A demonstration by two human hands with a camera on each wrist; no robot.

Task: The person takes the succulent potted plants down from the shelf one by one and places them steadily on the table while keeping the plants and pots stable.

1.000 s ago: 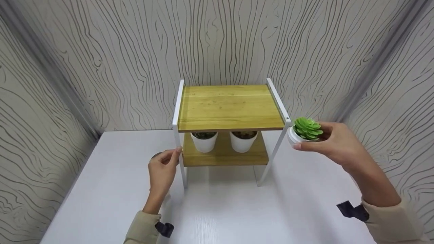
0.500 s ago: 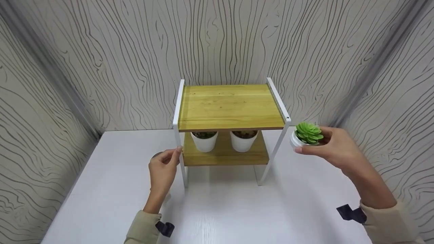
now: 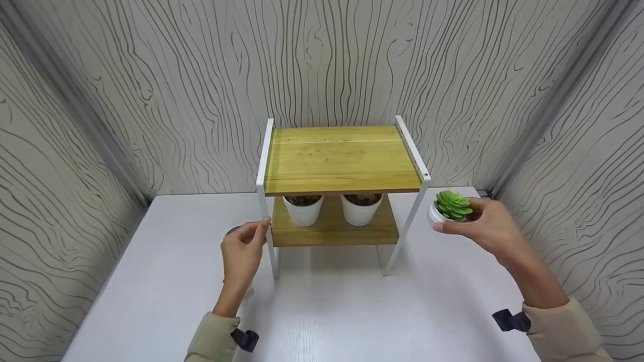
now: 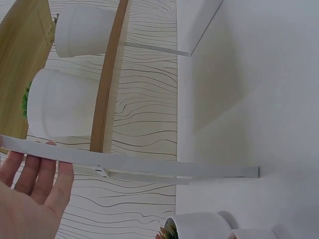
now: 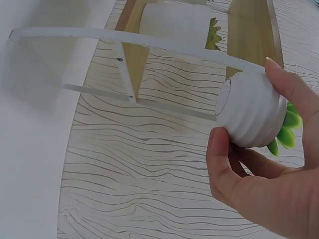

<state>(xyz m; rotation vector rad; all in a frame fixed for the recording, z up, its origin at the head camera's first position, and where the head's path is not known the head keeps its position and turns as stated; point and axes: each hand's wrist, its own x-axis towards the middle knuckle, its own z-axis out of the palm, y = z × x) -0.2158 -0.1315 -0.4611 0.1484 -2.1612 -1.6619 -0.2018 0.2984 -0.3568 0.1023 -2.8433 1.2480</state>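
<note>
My right hand holds a small potted succulent in the air, right of a two-tier shelf stand. Thumb and fingers grip its ribbed white pot, which is tilted in the right wrist view. Green leaves show beyond the palm side. With my left hand I pinch the front left leg of the stand; the fingers curl behind it, the thumb is mostly cut off in the left wrist view. Two white pots, one left and one right, stand on the lower board, their plants partly hidden by the top board.
A white pot with reddish leaves and part of another white pot stand left of the stand, mostly hidden behind my left hand in the head view. The white table carries everything. Wood-grain panels rise behind and at both sides.
My right hand has come down with the succulent and drifted slightly left, staying beside the stand. The left hand and the stand have kept their places.
</note>
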